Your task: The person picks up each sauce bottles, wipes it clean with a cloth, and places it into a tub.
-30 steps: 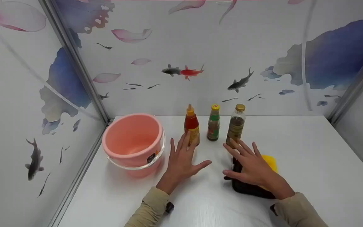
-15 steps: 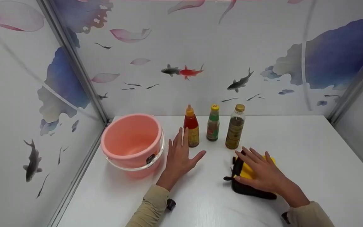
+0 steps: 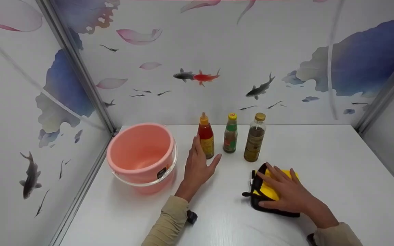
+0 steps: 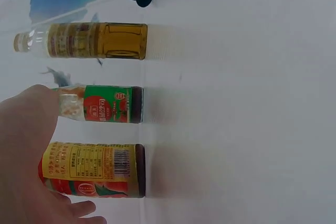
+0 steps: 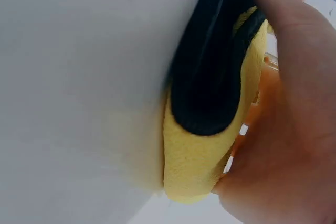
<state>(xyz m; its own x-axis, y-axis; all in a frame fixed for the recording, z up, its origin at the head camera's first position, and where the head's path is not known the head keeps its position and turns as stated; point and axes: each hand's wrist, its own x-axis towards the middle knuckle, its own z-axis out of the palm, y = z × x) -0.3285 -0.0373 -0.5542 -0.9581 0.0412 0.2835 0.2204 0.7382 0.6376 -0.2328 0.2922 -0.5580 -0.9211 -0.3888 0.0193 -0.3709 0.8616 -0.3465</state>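
My left hand (image 3: 197, 171) is beside a red sauce bottle (image 3: 208, 145) with an orange nozzle cap, fingers extended and thumb spread. In the left wrist view that bottle's yellow label (image 4: 86, 161) shows next to the fingers; I cannot tell whether they touch it. My right hand (image 3: 291, 196) lies over a folded yellow cloth (image 3: 268, 192) with black edging, its fingers spread across the top. The right wrist view has the cloth's rounded fold (image 5: 191, 166) on the table, below the palm. Whether the palm presses on it is unclear.
A small green-labelled bottle (image 3: 230, 138) with a yellow cap and a taller bottle (image 3: 254, 143) of brown liquid stand upright near the back. At the left is a pink bucket (image 3: 149, 177) with a white handle. Printed panels (image 3: 231, 44) enclose the white table (image 3: 217, 218).
My right hand has moved right and down, from near the brown-liquid bottle onto the cloth. The left hand has shifted slightly, staying by the red bottle, its fingers now closer together.
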